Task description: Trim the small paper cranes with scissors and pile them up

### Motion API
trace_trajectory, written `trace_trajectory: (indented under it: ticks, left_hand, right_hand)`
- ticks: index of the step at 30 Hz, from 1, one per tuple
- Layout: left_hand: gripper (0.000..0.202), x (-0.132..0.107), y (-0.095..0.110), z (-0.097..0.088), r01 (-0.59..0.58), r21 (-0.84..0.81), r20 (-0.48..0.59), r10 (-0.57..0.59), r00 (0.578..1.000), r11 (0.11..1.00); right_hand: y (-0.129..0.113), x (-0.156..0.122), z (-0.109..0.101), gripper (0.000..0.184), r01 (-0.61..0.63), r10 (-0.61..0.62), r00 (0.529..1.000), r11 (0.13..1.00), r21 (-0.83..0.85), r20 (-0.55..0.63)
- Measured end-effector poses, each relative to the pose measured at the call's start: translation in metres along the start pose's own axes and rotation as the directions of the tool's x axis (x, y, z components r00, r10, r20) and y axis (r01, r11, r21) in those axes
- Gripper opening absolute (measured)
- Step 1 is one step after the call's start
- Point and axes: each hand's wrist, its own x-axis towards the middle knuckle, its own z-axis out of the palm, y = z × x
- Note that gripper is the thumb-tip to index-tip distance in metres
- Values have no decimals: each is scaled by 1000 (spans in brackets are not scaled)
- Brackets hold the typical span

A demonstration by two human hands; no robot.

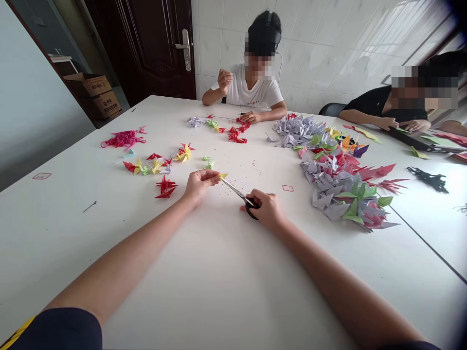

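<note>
Between the fingers of my left hand (200,186) is a small yellow folded-paper piece (224,175), perhaps a paper crane, mostly hidden by the fingers. My right hand (268,208) is closed around the black handles of a pair of scissors (235,188). The blade tips reach the yellow paper; whether they touch it I cannot tell. Tiny paper bits (257,167) lie scattered on the white table (204,282) beyond the scissors. Left of my left hand sits a red paper crane (166,186), with a mixed group of coloured cranes (156,165) farther back.
A large heap of paper cranes (339,180) covers the right side. Pink cord (124,139) lies at the back left, black cord (427,179) at the far right. Across the table sits a person in white (251,87) near red cranes; another person in black (379,104) sits to the right.
</note>
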Motion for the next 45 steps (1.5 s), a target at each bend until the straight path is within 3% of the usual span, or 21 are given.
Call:
trace_trajectory:
  ticks: [15,24,32,41,45]
  left_hand:
    - [41,0,-1,-1,-5,13,-3,5,1000,1000]
    - [42,1,0,-2,26,-20,19,-26,999,999]
    - [44,0,2,-1,47,-38,15,-47,999,998]
    - [40,-1,4,0,55,-72,69,-50,996,996]
    - [42,-2,4,0,63,-55,60,-60,996,997]
  right_hand:
    - [1,0,0,22,0,0,1000,1000,-20,2]
    - [4,-1,7,25,-4,3,1000,993,120,15]
    - [5,-1,8,26,-4,1,1000,992,129,20]
    - [-9,-7,9,33,-104,89,994,940,324,61]
    - [-14,-9,10,33,-116,109,993,953,279,39]
